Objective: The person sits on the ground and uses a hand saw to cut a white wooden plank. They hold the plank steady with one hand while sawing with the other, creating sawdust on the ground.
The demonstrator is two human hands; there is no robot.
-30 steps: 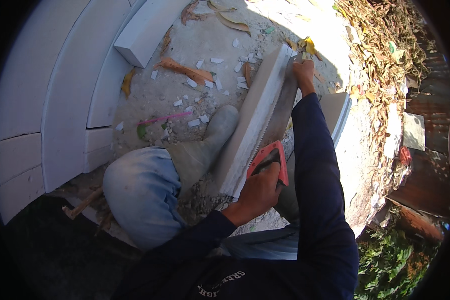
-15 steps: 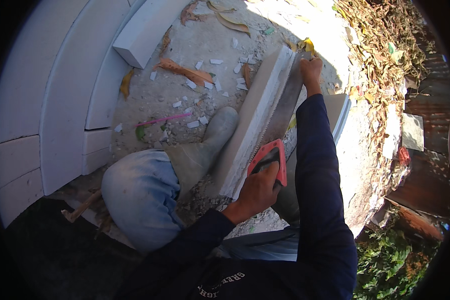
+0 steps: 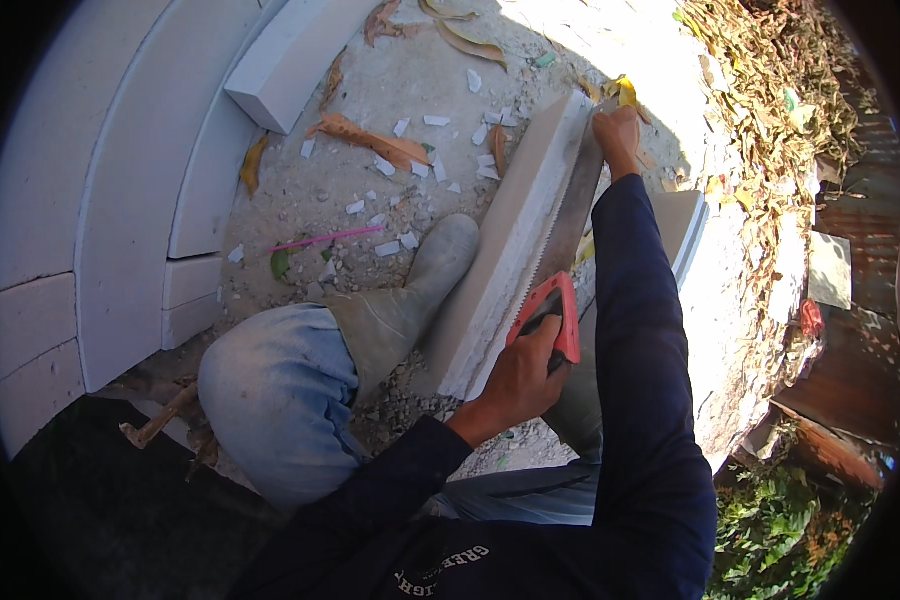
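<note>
A long white lightweight block (image 3: 515, 220) lies slantwise on the ground between my boots, its upper edge rough and chipped. Along that edge rests a handsaw (image 3: 574, 210) with a grey blade and a red-and-black handle, teeth facing the block. My left hand (image 3: 518, 382) is wrapped round the handle at the near end. At the far end, my right hand (image 3: 617, 138) grips the tip of the blade, arm stretched out; some of its fingers are hidden. A grey-green rubber boot (image 3: 435, 265) stands against the block's left side.
White blocks (image 3: 130, 220) are stacked on the left, with another block (image 3: 285, 65) beyond. Small white chips, dry leaves (image 3: 370, 142) and a pink straw (image 3: 330, 239) litter the ground. Behind my right arm sits a further block (image 3: 678, 225). Rusty metal sheets (image 3: 850, 360) lie far right.
The saw handle and my left hand have shifted slightly right and away from me. My right hand has moved a little left with the blade tip. The block looks unmoved.
</note>
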